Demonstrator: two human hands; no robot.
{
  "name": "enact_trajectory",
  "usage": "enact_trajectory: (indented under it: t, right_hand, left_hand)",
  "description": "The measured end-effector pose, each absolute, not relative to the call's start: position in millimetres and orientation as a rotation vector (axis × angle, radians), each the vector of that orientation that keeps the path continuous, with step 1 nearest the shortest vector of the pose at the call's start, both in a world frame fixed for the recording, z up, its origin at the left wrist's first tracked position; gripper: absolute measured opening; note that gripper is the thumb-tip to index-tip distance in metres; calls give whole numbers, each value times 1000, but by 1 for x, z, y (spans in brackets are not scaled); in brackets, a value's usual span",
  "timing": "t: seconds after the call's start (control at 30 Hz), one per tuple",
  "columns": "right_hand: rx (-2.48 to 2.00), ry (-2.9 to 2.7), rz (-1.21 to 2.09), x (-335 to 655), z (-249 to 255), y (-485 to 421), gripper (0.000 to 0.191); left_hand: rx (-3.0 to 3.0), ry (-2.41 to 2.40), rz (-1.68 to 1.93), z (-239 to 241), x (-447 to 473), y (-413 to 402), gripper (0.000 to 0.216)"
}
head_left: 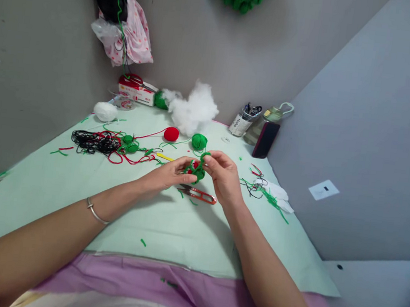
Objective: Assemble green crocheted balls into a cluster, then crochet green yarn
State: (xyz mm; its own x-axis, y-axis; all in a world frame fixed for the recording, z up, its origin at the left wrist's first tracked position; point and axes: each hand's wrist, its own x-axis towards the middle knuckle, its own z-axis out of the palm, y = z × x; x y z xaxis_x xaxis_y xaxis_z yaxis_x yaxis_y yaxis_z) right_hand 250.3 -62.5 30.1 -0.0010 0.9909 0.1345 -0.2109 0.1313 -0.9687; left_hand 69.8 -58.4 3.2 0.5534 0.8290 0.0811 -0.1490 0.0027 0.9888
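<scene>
Between my hands, just above the table, is a small green and red crocheted piece (198,173). My left hand (172,173) grips its left side, thumb in front and fingers behind. With thumb and forefinger, my right hand (221,173) pinches a green part at its upper right. Orange-handled thread snips (200,195) lie on the table right below. Behind the hands sit a green yarn ball (199,142) and a red yarn ball (171,134). Part of a yellow stick-like tool (165,157) shows left of the piece.
Tangled black yarn (96,141) lies at left near a white yarn ball (106,111). White stuffing (193,107) is heaped at the back. A pen holder (242,122), bottle (258,127) and phone (266,139) stand back right. Yarn scraps (270,197) lie at right.
</scene>
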Motion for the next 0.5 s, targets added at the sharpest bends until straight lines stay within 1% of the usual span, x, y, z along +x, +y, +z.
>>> enact_trajectory:
  t: [0.07, 0.13, 0.23, 0.3, 0.4, 0.5]
  right_hand:
    - [-950, -1312, 1164, 242, 30, -68, 18]
    - [-948, -1475, 1084, 239, 31, -71, 17]
    - [-1033, -1678, 932, 246, 34, -73, 23]
    - [-1192, -1907, 790, 256, 37, -74, 29]
    - [-1505, -2391, 601, 268, 40, -78, 33]
    - [-1672, -2728, 469, 268, 40, -83, 27]
  left_hand:
    - [1403, 651, 898, 4, 71, -59, 40]
    - [1400, 696, 903, 5, 70, -58, 36]
    - [1320, 787, 947, 9, 62, -51, 31]
    - [1181, 799, 1070, 15, 52, -43, 27]
    - [881, 759, 1283, 28, 33, -30, 17]
    - [676, 733, 1379, 37, 19, -22, 7]
